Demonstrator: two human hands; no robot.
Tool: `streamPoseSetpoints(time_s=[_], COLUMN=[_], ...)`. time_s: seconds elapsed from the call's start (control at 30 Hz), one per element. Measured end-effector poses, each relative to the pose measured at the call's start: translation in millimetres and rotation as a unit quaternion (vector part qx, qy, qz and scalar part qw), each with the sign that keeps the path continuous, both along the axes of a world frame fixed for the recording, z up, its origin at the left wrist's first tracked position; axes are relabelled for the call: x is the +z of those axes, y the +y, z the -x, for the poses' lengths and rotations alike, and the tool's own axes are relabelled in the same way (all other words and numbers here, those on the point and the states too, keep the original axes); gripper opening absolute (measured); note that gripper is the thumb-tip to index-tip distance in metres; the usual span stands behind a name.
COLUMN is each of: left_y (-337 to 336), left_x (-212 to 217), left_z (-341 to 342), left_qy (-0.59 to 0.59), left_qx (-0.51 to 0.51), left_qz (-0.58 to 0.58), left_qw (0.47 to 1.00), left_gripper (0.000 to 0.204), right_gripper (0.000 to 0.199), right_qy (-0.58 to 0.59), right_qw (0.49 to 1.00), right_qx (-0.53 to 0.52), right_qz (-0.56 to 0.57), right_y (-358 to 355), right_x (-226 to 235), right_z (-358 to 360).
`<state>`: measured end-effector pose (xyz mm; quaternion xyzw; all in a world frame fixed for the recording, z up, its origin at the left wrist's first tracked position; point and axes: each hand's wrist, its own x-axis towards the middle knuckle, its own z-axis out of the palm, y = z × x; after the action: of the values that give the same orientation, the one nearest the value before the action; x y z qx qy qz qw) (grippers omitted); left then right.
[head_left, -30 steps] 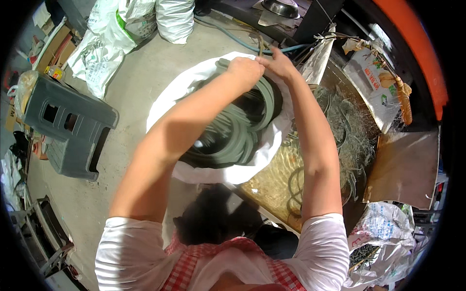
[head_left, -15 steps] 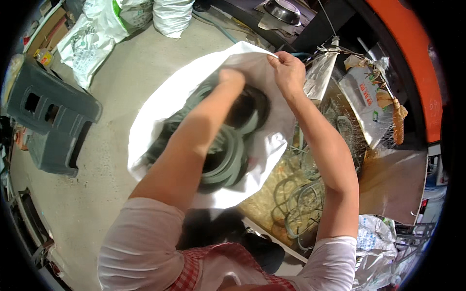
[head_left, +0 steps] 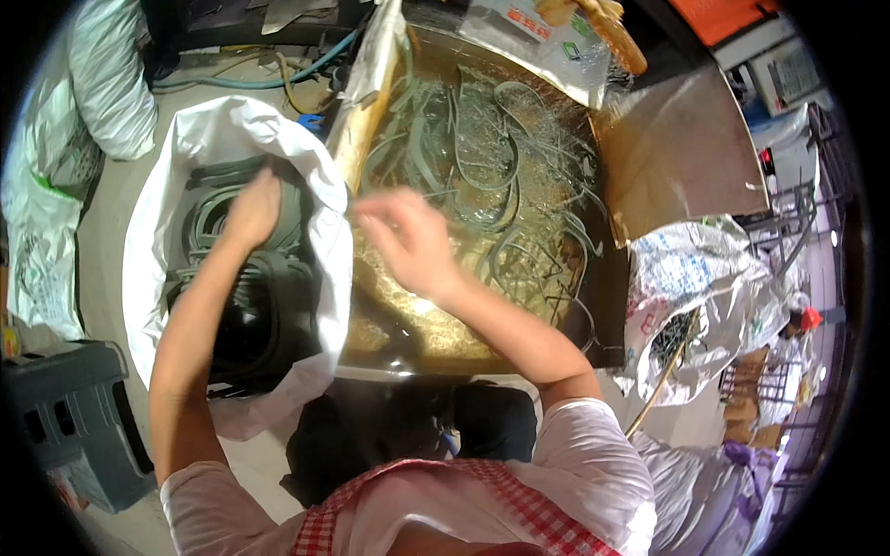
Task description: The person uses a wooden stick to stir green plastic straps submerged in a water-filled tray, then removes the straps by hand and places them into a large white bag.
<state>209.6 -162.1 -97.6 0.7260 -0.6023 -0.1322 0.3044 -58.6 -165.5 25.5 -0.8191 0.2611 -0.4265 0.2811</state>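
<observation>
Two hands [head_left: 255, 208] [head_left: 414, 246], grips unclear, blur at a white sack [head_left: 148, 250]; red print [head_left: 529, 23] marks sheeting [head_left: 547, 69]

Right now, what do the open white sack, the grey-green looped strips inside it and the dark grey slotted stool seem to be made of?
The open white sack: probably plastic, slightly shiny, judging by its bright crumpled folds. The grey-green looped strips: likely rubber or soft plastic, dull, bending smoothly. The dark grey slotted stool: seemingly moulded plastic, matte, with rounded corners.
</observation>
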Motion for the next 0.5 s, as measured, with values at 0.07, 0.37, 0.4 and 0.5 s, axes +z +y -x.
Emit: streamPoseSetpoints(time_s=[0.07, 0.37, 0.4, 0.5], left_y=[22.6, 71.2, 86.2, 137.8], left_x=[-10.4, 95.6, 113.6, 154.6], left_z=[11.1, 36.0, 57.0, 128.8], left_qy=[-0.017, 0.062, 0.101, 0.075], left_qx=[-0.03, 0.052, 0.048, -0.006], left_qz=[-0.07, 0.018, 0.012, 0.108], left_qw=[0.997, 0.997, 0.994, 0.991], left_gripper=[0.033, 0.031, 0.034, 0.035], right_gripper=[0.012, 0.019, 0.022, 0.024], right_qy=[0.051, 0.386, 0.411, 0.426], right_qw=[0.987, 0.881, 0.858, 0.81], right_qx=[-0.029, -0.167, -0.21, -0.283], right_qz=[-0.151, -0.214, -0.226, -0.288], right_y=[18.4, 48.1, 54.5, 78.8], right_x=[-38.8, -122.0, -137.0, -180.8], right_z=[37.3, 253.9, 284.1, 359.6])
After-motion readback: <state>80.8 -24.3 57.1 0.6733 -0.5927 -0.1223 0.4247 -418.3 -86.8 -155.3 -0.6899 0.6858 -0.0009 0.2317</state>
